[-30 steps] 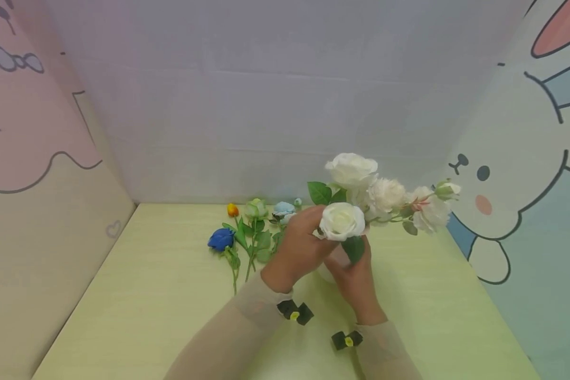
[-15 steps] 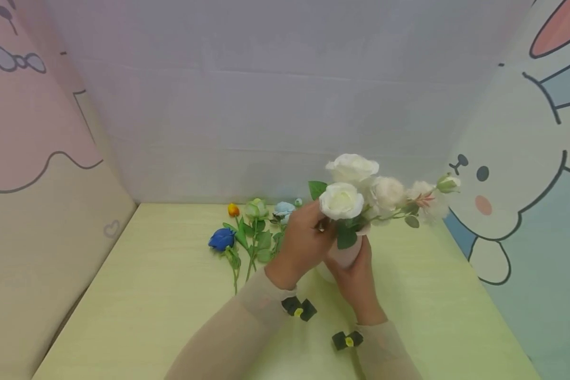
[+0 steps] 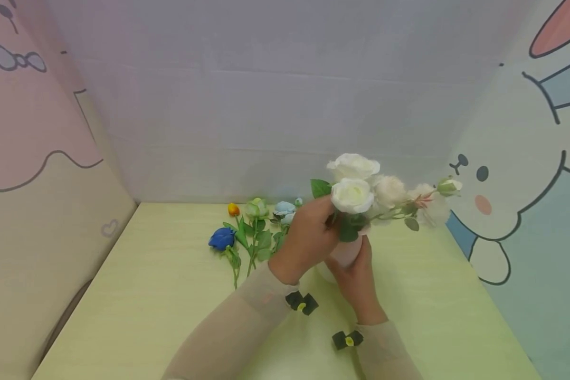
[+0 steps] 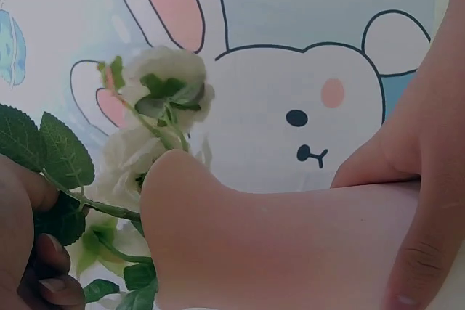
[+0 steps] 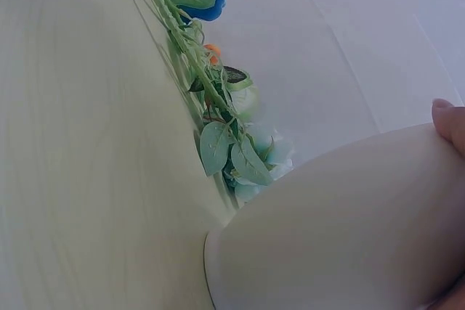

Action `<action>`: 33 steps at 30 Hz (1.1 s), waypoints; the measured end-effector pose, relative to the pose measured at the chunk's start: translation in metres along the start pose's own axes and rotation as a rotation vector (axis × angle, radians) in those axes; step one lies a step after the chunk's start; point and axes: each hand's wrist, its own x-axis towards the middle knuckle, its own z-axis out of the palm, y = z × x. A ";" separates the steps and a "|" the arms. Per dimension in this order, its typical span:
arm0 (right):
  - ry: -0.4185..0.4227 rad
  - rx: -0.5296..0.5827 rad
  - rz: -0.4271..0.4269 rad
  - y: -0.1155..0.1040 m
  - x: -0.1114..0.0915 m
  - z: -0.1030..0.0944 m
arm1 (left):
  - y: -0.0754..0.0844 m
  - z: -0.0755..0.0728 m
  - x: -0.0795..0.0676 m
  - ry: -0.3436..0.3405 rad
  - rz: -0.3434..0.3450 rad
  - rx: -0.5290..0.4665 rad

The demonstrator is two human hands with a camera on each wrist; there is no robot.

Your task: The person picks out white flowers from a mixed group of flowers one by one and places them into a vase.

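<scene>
A pale, smooth vase (image 3: 347,256) stands at the middle right of the table, its base on the surface in the right wrist view. My right hand (image 3: 358,285) grips it around the body, thumb toward me. My left hand (image 3: 309,240) pinches a leafy stem (image 4: 102,207) just outside the vase's mouth, and the stem runs to the rim in the left wrist view. On that side the white rose (image 3: 352,196) sits right above my left fingers. Behind it are another white rose (image 3: 353,166) and a cream blossom spray (image 3: 390,191) leaning right out of the vase.
Left of the vase lie a blue rose (image 3: 221,239), an orange tulip (image 3: 233,210), a pale green flower (image 3: 256,209) and light blue flowers (image 3: 284,209). The table (image 3: 161,295) is bounded by a back wall (image 3: 275,116) and printed side walls.
My left hand has shifted slightly right toward the vase, and the front white rose has risen and moved back beside the other rose. My right hand stays on the vase.
</scene>
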 end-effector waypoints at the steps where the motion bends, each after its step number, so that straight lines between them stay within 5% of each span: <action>1: 0.001 0.005 0.000 0.000 0.000 0.000 | 0.001 -0.001 0.000 0.010 -0.003 -0.002; 11: 0.021 0.037 0.027 0.001 -0.001 0.001 | 0.010 -0.012 0.008 0.128 0.035 -0.072; 22: -0.001 0.046 0.005 0.004 0.001 0.001 | 0.005 -0.005 0.011 -0.022 -0.005 -0.074; 33: -0.007 0.013 0.009 0.002 0.001 0.000 | -0.002 0.008 0.003 -0.056 -0.056 0.015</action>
